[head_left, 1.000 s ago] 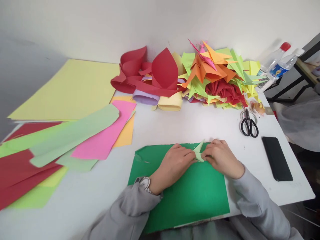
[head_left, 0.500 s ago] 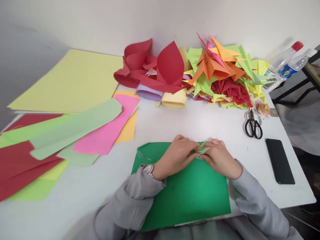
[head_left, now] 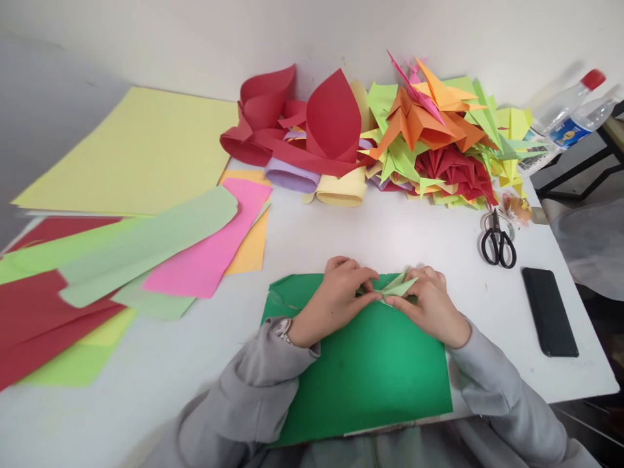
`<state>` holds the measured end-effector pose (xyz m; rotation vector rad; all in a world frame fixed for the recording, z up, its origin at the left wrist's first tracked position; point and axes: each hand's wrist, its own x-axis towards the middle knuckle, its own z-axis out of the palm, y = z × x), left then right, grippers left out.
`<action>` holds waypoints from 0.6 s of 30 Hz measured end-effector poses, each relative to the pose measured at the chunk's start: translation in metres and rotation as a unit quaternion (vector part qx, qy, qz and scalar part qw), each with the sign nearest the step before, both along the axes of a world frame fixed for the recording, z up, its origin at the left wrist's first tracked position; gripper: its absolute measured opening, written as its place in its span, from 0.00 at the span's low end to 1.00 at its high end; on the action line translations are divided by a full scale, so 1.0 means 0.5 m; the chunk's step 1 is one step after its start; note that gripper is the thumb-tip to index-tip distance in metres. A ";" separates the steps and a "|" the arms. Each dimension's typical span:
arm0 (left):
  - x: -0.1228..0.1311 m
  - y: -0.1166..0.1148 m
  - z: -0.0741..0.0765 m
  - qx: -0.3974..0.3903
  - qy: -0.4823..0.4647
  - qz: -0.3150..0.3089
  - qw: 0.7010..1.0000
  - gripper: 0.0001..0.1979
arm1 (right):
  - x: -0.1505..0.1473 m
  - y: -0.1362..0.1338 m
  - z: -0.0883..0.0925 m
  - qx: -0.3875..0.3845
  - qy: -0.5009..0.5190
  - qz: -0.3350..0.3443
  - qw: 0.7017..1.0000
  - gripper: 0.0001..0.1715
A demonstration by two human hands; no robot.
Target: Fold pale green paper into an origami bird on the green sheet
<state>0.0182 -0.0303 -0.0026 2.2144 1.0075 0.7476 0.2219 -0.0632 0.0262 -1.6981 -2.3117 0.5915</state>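
Between my two hands is a small piece of folded light green paper [head_left: 400, 285], with pointed flaps standing up. My left hand [head_left: 338, 300] pinches its left side between thumb and bent fingers. On the other side, my right hand [head_left: 429, 302] grips the paper with the thumb along its lower edge. My fingers cover part of the folds. Both hands are over the far edge of a dark green sheet [head_left: 375, 370] that lies flat on the table in front of me.
Black-handled scissors [head_left: 498, 244] and a black phone [head_left: 550, 312] lie at the right. A heap of folded paper stars [head_left: 433, 140] and curled red paper shapes [head_left: 334, 123] stand along the wall. Loose coloured sheets [head_left: 146, 250] spread over the left. Two plastic bottles [head_left: 568, 130] are at the back right.
My left hand has shifted slightly left, and more of the light green folded paper shows between my hands, its flaps spread wider. The whole view has moved a little.
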 end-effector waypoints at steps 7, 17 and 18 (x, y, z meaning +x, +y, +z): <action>-0.001 0.001 0.005 0.005 0.025 0.014 1.000 0.06 | -0.005 0.000 0.000 -0.009 -0.029 -0.014 0.999 0.18; -0.004 -0.003 0.013 0.097 0.098 0.056 0.989 0.10 | -0.022 -0.007 0.007 0.021 -0.110 -0.014 0.994 0.18; -0.004 -0.003 0.013 0.105 0.104 0.057 0.987 0.10 | -0.022 -0.009 0.006 0.026 -0.112 -0.014 0.993 0.17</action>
